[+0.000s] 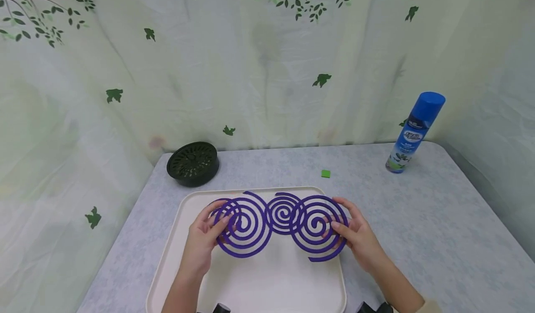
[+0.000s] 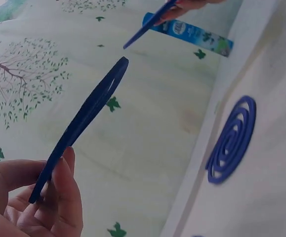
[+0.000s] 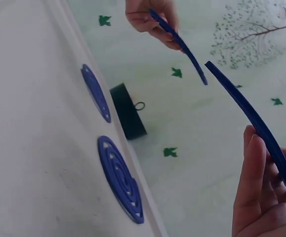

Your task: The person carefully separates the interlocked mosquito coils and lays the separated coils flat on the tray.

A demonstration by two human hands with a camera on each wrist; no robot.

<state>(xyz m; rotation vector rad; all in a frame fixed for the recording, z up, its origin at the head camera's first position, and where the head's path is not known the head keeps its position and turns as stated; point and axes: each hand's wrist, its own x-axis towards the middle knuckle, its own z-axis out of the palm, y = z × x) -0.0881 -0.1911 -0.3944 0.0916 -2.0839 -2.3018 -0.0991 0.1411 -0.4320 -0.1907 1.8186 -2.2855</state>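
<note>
My left hand (image 1: 200,245) pinches a dark blue-purple mosquito coil (image 2: 77,123) at its outer edge, between thumb and fingers. In my right hand (image 1: 361,238) a second mosquito coil (image 3: 257,123) is gripped the same way. Both are raised above the white tray (image 1: 271,285), spread apart, their flat spirals facing the head camera. Beneath them two more coils lie flat on the tray near its far side: a right one (image 2: 231,140) and a left one (image 3: 96,94). In the head view the held coils partly cover these.
Behind the tray at the left stands a dark green round holder (image 1: 193,164) with a slotted lid. A blue spray can (image 1: 414,134) stands at the back right. Between them lies a small green square (image 1: 325,173) on the grey table (image 1: 422,220). A leaf-patterned curtain (image 1: 267,71) hangs behind.
</note>
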